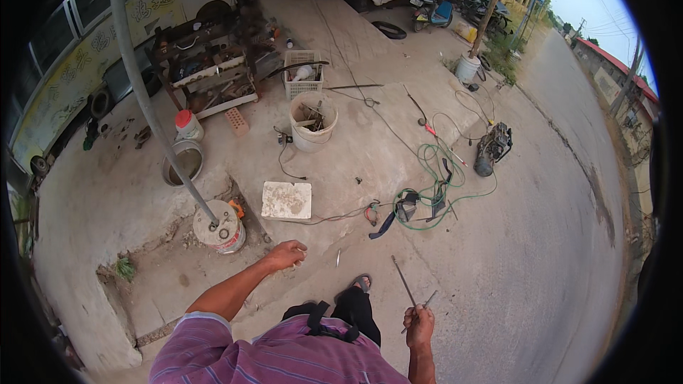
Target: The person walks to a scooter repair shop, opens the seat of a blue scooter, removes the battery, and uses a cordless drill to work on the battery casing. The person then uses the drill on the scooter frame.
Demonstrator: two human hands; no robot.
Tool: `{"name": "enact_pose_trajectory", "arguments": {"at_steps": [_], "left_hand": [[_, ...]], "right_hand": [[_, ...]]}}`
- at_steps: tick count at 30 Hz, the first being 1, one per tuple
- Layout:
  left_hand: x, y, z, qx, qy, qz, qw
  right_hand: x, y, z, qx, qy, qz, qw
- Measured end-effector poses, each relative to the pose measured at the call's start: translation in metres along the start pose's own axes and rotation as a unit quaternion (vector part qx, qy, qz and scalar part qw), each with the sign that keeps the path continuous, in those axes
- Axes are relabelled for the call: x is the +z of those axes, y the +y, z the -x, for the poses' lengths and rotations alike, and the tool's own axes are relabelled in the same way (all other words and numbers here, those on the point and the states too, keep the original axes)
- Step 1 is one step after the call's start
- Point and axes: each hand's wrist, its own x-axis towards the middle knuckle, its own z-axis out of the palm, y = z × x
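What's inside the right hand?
Thin rods stick out of the right hand; the parts within its grip are covered, so whether they touch there is hidden.

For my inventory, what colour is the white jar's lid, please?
The lid is red, shown best in the head view.

Rods (403, 281): were in the right hand (420, 323), right of the torso (306, 348).
Left hand (286, 254): was before the torso, near the slab (287, 201).
Bucket (309, 144): stood beyond the slab, directly before the crate (299, 87).
Rack (213, 71): stood left of the crate.
Brick (237, 121): lay between rack and bucket.
Strap (382, 226): lay right of the slab.
Machine (491, 153): lay farther right, left of the road (569, 163).
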Motion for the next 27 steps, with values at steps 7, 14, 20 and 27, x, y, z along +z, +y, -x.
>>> {"name": "enact_pose_trajectory", "arguments": {"at_steps": [7,14,20,27], "left_hand": [[0.052,0.141,-0.132,0.044,-0.179,0.174,0.967],[-0.007,0.208,-0.246,0.041,-0.005,0.432,0.901],[-0.136,0.252,-0.353,0.029,0.009,0.442,0.896],[-0.299,0.225,-0.518,-0.167,0.139,0.516,0.829]], "right_hand": [[0.155,-0.051,-0.2,-0.04,-0.325,0.298,0.897],[0.309,-0.146,-0.328,-0.242,-0.565,0.483,0.624],[0.379,-0.16,-0.456,-0.176,-0.468,0.336,0.798],[0.262,-0.16,-0.684,0.14,-0.084,0.248,0.955]]}}
